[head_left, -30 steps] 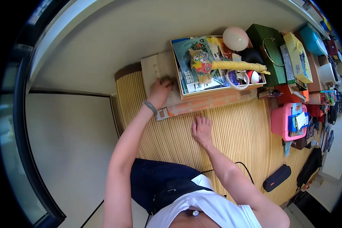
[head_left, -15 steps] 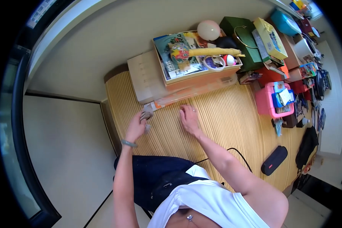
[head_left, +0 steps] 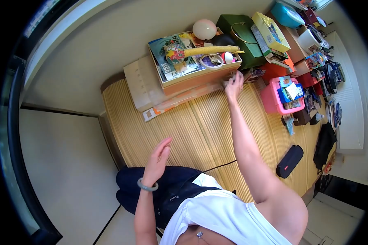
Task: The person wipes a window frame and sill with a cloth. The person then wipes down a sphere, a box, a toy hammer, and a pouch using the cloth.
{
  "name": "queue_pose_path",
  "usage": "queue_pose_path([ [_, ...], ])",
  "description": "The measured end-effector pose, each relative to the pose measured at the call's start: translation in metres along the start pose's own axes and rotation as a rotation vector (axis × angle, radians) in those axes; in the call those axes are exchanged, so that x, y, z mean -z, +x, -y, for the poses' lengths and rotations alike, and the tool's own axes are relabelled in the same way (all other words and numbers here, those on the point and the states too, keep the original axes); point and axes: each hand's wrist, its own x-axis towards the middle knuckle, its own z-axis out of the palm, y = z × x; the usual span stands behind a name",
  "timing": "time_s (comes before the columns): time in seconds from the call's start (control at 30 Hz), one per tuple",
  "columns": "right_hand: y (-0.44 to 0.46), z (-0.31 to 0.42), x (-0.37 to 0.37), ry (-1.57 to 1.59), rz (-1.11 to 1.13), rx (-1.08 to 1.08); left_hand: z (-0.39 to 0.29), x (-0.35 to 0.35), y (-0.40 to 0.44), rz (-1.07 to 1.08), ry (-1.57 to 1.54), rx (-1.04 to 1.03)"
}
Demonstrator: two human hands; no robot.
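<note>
My left hand (head_left: 156, 163), with a grey-green bangle at its wrist, hovers over the near edge of the woven mat (head_left: 163, 126). Its fingers are stretched out and nothing is in it. My right hand (head_left: 234, 86) reaches far forward to the right end of the long box wrapped in clear plastic (head_left: 192, 94). Its fingers are closed by a small greyish bit; whether that is a wad or the plastic wrap I cannot make out. Just above the wrapped box sits an open box (head_left: 200, 77) of books, with a yellow stick (head_left: 212, 50) across it.
A pink bin (head_left: 270, 96) stands right of my right hand, a green box (head_left: 243, 38) behind it. A dark pouch (head_left: 289, 161) and a black cable (head_left: 221, 166) lie on the mat. The wall borders the back, and several boxes line the right.
My right hand has moved from the mat's middle forward and right to the wrapped box's end. My left hand has drawn back, opened, and no longer holds the grey wad.
</note>
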Motion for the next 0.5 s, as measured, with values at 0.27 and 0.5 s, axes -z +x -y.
queue_pose_path([
  [0.27, -0.113, 0.047, -0.058, -0.136, 0.084, 0.034, 0.034, 0.014, -0.074, -0.302, -0.09, 0.174],
  [0.5, -0.221, 0.16, -0.075, 0.133, 0.347, 0.037, 0.028, 0.008, -0.093, -0.364, -0.121, 0.177],
])
